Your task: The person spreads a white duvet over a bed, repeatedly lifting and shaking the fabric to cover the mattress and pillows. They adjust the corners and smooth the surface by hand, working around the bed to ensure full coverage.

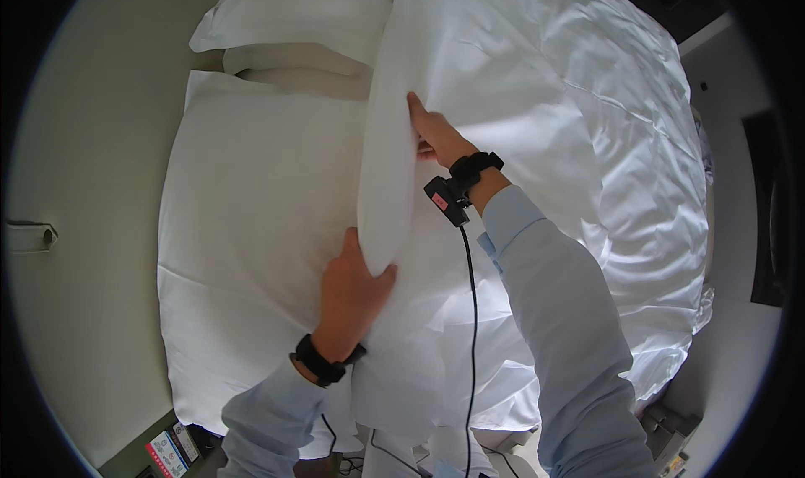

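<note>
A white duvet [503, 100] covers the right part of a bed, its edge folded into a long band [385, 182] beside the pillows. My left hand [355, 295] lies at the near end of this fold, index finger and thumb spread on either side of it; whether it grips cloth is unclear. Farther up, my right hand [440, 132] touches the fold's right side, thumb extended and the other fingers partly hidden. A large white pillow [270, 182] fills the near left, and another white pillow [302, 12] lies beyond it. Both wrists wear black straps; the right one carries a small black device [446, 200].
A black cable [473, 327] hangs from the right wrist device over the bedding. At lower left, printed cards [168, 456] lie on a green surface beside the bed. A wall lies left, with a fixture [31, 237] on it. A dark screen-like panel [764, 207] is at far right.
</note>
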`<state>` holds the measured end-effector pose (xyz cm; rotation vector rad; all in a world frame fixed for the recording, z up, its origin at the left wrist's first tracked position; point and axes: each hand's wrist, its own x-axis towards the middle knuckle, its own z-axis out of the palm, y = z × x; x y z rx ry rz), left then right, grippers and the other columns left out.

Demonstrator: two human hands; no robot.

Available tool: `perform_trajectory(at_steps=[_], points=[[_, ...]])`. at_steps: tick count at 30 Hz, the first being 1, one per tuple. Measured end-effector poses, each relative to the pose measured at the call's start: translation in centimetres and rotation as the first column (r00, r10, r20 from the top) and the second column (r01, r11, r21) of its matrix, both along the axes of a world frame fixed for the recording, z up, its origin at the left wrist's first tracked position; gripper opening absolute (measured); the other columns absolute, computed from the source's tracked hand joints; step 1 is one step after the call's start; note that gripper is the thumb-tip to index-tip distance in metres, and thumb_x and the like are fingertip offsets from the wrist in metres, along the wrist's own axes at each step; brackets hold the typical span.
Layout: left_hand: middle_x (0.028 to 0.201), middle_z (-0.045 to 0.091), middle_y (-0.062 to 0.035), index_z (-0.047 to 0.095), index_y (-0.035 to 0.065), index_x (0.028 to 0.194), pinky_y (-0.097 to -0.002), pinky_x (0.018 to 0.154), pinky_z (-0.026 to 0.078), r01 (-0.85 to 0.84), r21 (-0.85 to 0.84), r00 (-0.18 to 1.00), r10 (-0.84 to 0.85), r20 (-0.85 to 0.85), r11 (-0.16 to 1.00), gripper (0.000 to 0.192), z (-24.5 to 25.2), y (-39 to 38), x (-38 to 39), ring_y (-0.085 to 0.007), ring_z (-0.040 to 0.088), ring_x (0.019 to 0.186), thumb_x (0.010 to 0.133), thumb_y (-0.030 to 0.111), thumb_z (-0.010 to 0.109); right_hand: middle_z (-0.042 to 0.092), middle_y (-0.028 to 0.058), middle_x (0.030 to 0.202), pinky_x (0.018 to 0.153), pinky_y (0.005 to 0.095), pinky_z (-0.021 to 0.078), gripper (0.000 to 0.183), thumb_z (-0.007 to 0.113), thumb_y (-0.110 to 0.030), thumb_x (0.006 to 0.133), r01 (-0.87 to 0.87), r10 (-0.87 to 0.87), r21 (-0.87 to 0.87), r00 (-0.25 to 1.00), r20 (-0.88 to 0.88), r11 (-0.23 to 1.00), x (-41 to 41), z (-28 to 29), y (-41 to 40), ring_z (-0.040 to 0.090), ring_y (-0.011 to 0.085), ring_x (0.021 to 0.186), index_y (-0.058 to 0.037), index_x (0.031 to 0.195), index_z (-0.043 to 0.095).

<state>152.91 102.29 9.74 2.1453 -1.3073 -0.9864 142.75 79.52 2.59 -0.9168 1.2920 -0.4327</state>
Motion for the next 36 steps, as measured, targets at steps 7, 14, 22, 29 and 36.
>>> perform_trajectory(at_steps=[7, 14, 22, 29, 36], points=[[0.094, 0.063, -0.0209, 0.049, -0.0013, 0.103, -0.0383, 0.076, 0.049, -0.107, 0.001, 0.986, 0.106, -0.129, 0.994, 0.044, -0.1, 0.0, 1.2, -0.0349, 0.062, 0.087, 0.066, 0.014, 0.069, 0.053, 0.0122, 0.053, 0.052, 0.0391, 0.0416, 0.058, 0.036, -0.044, 0.093, 0.067, -0.263, -0.589, 0.931, -0.252, 0.805, 0.5, -2.4, -0.8, 0.052, 0.0285, 0.051, -0.0005, 0.059, 0.053], [0.089, 0.062, -0.0193, 0.049, -0.001, 0.099, -0.0378, 0.073, 0.048, -0.12, -0.049, 0.975, 0.108, -0.194, 0.992, 0.042, -0.3, -0.4, 0.3, -0.0339, 0.061, 0.082, 0.066, 0.014, 0.07, 0.059, 0.0111, 0.056, 0.063, 0.0414, 0.0444, 0.057, 0.037, -0.042, 0.091, -0.175, -0.206, -0.561, 0.809, -0.55, 0.809, -3.0, -0.8, -2.2, 0.057, 0.0323, 0.06, -0.0022, 0.057, 0.058], [0.087, 0.061, -0.0223, 0.044, 0.0001, 0.1, -0.0406, 0.068, 0.048, -0.109, -0.102, 0.975, 0.086, -0.203, 0.989, 0.045, -1.0, -0.8, 0.3, -0.0371, 0.06, 0.079, 0.067, 0.014, 0.071, 0.06, 0.0151, 0.059, 0.061, 0.0418, 0.0453, 0.05, 0.038, -0.037, 0.089, -0.234, -0.326, -0.569, 0.625, -0.709, 0.788, -5.9, -4.5, -1.2, 0.058, 0.0343, 0.064, -0.0025, 0.061, 0.06], [0.068, 0.059, -0.0195, 0.037, 0.0036, 0.111, -0.0436, 0.054, 0.046, 0.109, -0.082, 0.992, -0.103, 0.069, 0.991, 0.051, -1.5, 0.5, -2.0, -0.0372, 0.059, 0.062, 0.071, 0.011, 0.067, 0.063, 0.0175, 0.099, 0.082, 0.0402, 0.0463, 0.042, 0.051, -0.042, 0.084, -0.487, -0.418, -0.688, 0.555, -0.719, 0.538, -3.6, -1.2, -4.9, 0.061, 0.0323, 0.09, -0.0025, 0.095, 0.061], [0.061, 0.056, -0.014, 0.037, 0.0034, 0.114, -0.0408, 0.048, 0.045, 0.111, -0.233, 0.991, -0.089, 0.101, 0.966, 0.051, -1.3, 1.9, -3.0, -0.0302, 0.059, 0.056, 0.071, 0.007, 0.065, 0.065, 0.0155, 0.087, 0.064, 0.0326, 0.0533, 0.063, 0.06, -0.053, 0.074, -0.502, 0.27, -0.109, 0.621, -0.736, 0.858, 2.1, 3.4, -4.5, 0.064, 0.0253, 0.075, 0.0068, 0.092, 0.061]])
